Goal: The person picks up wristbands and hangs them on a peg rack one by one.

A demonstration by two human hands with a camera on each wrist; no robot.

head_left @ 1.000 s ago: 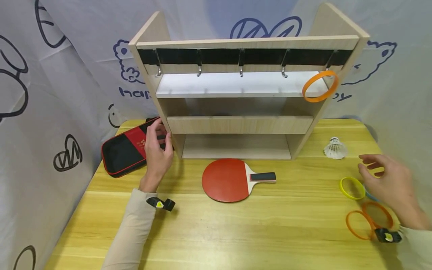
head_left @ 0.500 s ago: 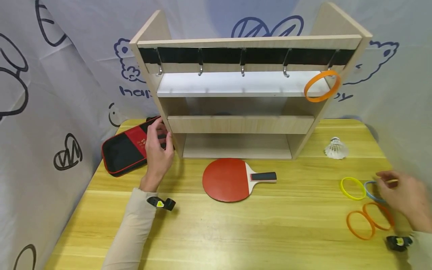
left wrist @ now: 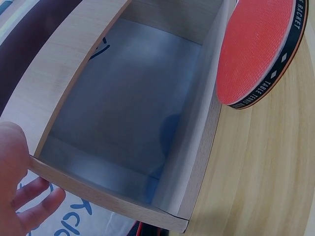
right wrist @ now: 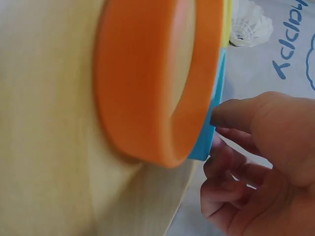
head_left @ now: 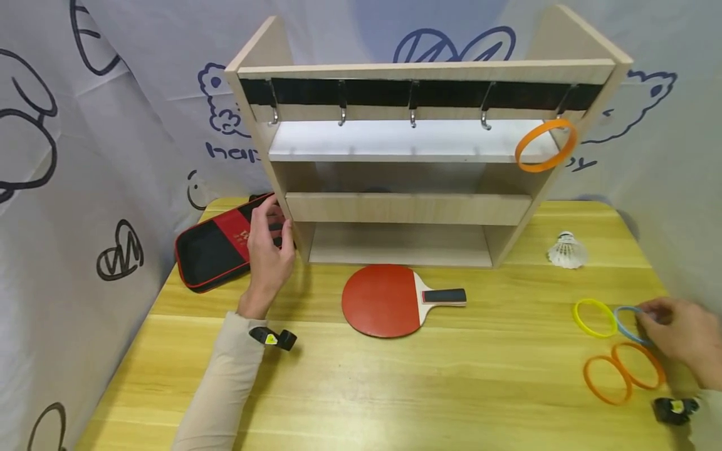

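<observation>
My left hand (head_left: 271, 250) grips the left side panel of a wooden shelf rack (head_left: 406, 208), the thumb at its front edge and the fingers along the outer side. In the left wrist view, that thumb lies by the panel's edge. Far to the right, my right hand (head_left: 685, 332) pinches the right end of a blue wristband (head_left: 627, 326). In the right wrist view, the thumb presses on the blue wristband (right wrist: 203, 142), and fingers bend behind it. Touching it on the left is a yellow wristband (head_left: 581, 321). Two orange wristbands (head_left: 589, 381) lie nearer the front.
Metal hooks (head_left: 413, 119) line the rack's upper bar; an orange wristband (head_left: 544, 167) hangs from the rightmost. A red table tennis bat (head_left: 380, 300) lies before the rack. The black and red case (head_left: 209, 254) sits left, a shuttlecock (head_left: 566, 252) right.
My right hand has moved right and toward me, from above the blue wristband to its right end, and its fingers have closed there. My left hand stays on the rack.
</observation>
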